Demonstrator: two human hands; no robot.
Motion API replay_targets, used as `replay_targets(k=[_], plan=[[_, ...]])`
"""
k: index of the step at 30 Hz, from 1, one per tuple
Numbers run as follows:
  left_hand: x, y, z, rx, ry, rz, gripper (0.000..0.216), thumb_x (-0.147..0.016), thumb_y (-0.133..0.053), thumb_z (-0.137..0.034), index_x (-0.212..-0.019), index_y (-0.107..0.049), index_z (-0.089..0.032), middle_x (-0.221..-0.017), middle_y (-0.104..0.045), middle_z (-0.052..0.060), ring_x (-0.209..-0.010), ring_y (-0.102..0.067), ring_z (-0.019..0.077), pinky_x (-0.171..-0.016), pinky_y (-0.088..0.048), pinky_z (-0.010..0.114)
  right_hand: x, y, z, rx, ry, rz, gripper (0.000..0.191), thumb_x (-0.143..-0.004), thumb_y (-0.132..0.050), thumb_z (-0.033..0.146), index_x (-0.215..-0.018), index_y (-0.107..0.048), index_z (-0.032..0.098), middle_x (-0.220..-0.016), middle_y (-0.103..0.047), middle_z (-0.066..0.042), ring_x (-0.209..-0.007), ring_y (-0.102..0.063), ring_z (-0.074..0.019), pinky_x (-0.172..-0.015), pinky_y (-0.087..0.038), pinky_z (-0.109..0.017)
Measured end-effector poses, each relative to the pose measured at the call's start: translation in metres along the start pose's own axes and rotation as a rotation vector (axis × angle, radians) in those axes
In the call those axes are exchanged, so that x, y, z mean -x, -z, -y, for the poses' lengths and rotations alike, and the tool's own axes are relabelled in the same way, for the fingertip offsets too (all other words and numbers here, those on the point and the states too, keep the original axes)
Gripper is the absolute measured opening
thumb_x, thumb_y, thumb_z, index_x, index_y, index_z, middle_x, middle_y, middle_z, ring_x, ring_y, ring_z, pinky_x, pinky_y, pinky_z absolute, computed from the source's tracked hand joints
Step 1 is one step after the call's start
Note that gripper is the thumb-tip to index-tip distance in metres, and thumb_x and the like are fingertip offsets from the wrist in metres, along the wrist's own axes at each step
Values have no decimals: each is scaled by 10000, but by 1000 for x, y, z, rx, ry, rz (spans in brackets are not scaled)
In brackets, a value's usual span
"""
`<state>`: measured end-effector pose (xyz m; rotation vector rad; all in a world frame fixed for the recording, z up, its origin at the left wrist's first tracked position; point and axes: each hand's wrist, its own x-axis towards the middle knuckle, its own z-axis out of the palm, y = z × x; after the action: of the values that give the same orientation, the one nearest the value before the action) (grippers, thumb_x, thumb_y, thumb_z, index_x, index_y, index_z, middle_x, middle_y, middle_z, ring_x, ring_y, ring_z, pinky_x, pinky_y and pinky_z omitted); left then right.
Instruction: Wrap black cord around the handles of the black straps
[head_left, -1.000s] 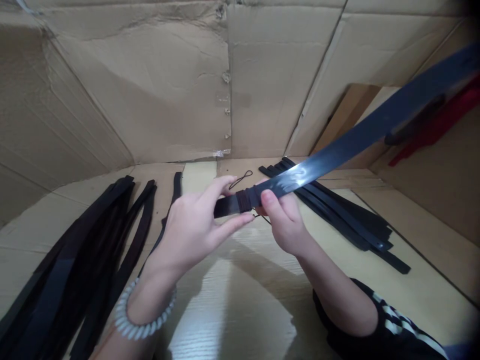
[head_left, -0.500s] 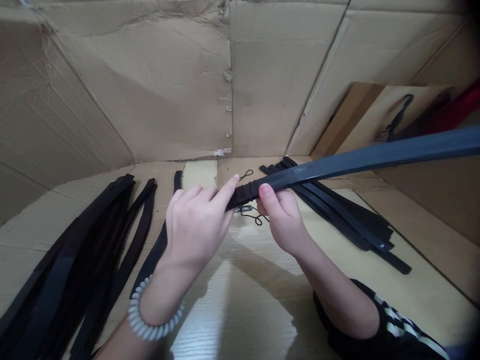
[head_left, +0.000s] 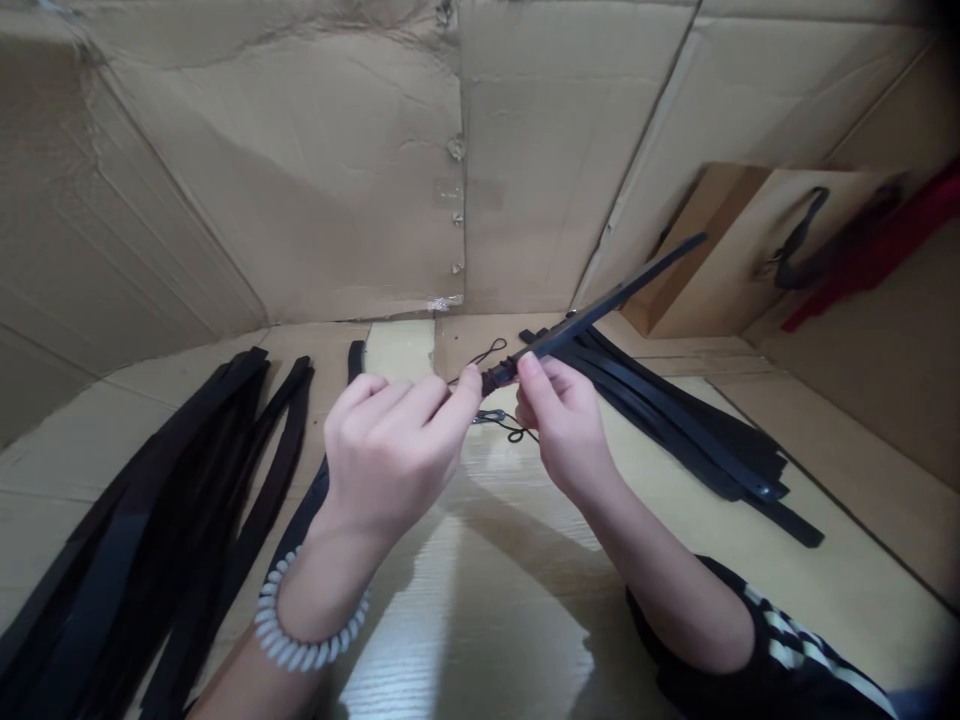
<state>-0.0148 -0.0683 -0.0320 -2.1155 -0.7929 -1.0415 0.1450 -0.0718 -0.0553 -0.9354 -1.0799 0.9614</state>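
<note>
A: Where is the strap?

B: The black strap is slanting up to the right above the tabletop, held between both hands, its narrow edge mostly facing the camera.

A: Grip?

B: The left hand is curling closed around the near end, hiding it. The right hand is pinching the strap between thumb and bent fingers, just beyond the dark cord that is circling the strap.

A: Close by?

B: A thin loop is showing behind the left hand; whether it is joining the cord, I cannot tell. A small metal piece is showing below the strap, partly hidden.

A: Further out?

B: Loose straps are lying at the left, and a fanned bundle is lying at the right. A paper bag is standing at the right rear, and cardboard is rising behind everything.
</note>
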Motion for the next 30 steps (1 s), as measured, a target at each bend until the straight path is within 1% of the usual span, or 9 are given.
replay_targets(k=[2, 7, 11, 15, 18, 20, 22, 25, 30], plan=[[0, 1, 0, -36, -26, 4, 90, -891, -635, -192, -950, -703, -184, -529, -602, -43, -479, -527, 136, -553, -349, 328, 1, -2, 5, -46, -66, -18, 475, -754, -717, 572, -628, -474, 183, -535, -228, 96, -469, -166, -43, -433, -135, -240], [2, -1, -1, -89, -32, 12, 122, -879, -624, -131, -926, -707, -208, -532, -609, -49, -486, -517, 140, -596, -331, 347, 4, -4, 14, -269, -335, -49, 407, -661, -823, 467, -794, -616, 142, -537, -199, 123, -475, -116, -33, -429, -110, -225], [3, -8, -5, -29, 35, 4, 104, -875, -623, -133, -861, -691, -210, -677, -720, -24, -541, -576, 152, -625, -359, 349, 2, -4, 10, -303, -371, -30, 389, -670, -817, 443, -822, -644, 130, -538, -182, 127, -481, -98, -37, -432, -84, -231], [4, -13, 1, 201, 238, 185, 96, -872, -628, -197, -959, -659, -173, -898, -770, 48, -661, -675, 182, -612, -442, 308, 1, -7, 6, -322, -316, -14, 359, -691, -793, 442, -833, -641, 149, -551, -196, 119, -490, -108, -43, -443, -107, -237], [5, -14, 13, 482, 405, 427, 373, -880, -647, -372, -1173, -615, -142, -850, -768, 45, -512, -626, 146, -491, -427, 263, 1, -9, 5, -329, -264, -4, 354, -702, -782, 438, -879, -649, 161, -551, -193, 118, -492, -113, -45, -452, -126, -236], [4, -12, 19, 700, 471, 541, 351, -927, -576, -418, -1168, -647, -174, -796, -762, 17, -527, -636, 138, -493, -438, 243, 1, -9, 4, -329, -251, 8, 322, -697, -786, 427, -790, -616, 170, -545, -190, 117, -489, -116, -43, -452, -130, -236], [4, -11, 22, 725, 462, 496, 253, -950, -543, -364, -1059, -700, -198, -813, -767, 13, -630, -682, 149, -549, -464, 239, 1, -9, 3, -329, -241, 3, 340, -695, -789, 413, -684, -538, 183, -542, -192, 114, -484, -118, -41, -449, -131, -238], [4, -11, 17, 461, 382, 279, 170, -913, -602, -302, -966, -710, -182, -859, -778, 37, -695, -704, 175, -593, -464, 263, 1, -9, 1, -333, -223, -35, 392, -689, -797, 384, -626, -458, 196, -541, -197, 111, -477, -123, -41, -439, -134, -238], [5, -13, 5, 85, 122, 5, 95, -888, -644, -238, -907, -681, -153, -746, -755, 25, -580, -653, 169, -580, -409, 321, 4, -11, 3, -334, -172, -103, 321, -712, -785, 403, -710, -546, 189, -553, -210, 107, -480, -131, -45, -438, -132, -239]])
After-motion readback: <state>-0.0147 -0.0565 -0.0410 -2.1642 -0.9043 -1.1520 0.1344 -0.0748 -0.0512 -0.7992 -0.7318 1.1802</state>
